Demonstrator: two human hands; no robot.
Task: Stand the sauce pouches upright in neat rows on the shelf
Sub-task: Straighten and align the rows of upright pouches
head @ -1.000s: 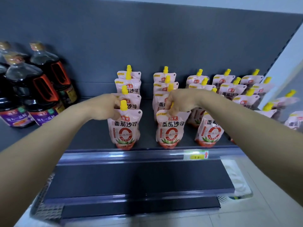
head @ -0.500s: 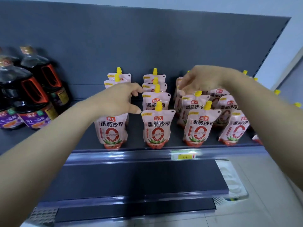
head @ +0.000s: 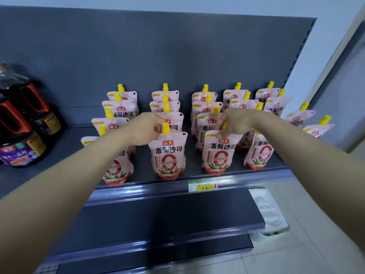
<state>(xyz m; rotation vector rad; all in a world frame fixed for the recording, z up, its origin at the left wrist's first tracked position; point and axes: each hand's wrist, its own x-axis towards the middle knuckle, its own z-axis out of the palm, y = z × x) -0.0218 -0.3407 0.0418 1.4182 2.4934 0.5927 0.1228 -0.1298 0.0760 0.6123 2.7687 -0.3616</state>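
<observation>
Left hand (head: 145,128) pinches front pouch (head: 168,153) top | right hand (head: 236,122) pinches next pouch (head: 219,151) | square both to shelf front edge (head: 158,189).

A dark grey shelf (head: 65,149) is carrying everything, its near edge running as a shiny rail with a yellow price tag (head: 203,187) sitting right of centre. Pink pouches (head: 168,155) with yellow caps are standing upright on it in rows running from near to far: four clear rows in the middle, and more pouches trailing off at the far right, less tidily spaced. Dark bottles (head: 23,133) with red handles are standing at the left end, well apart from the pouches, leaving bare shelf between. Below, a second dark shelf (head: 158,214) is showing, with a white tray (head: 270,212) lying at its right end.
</observation>
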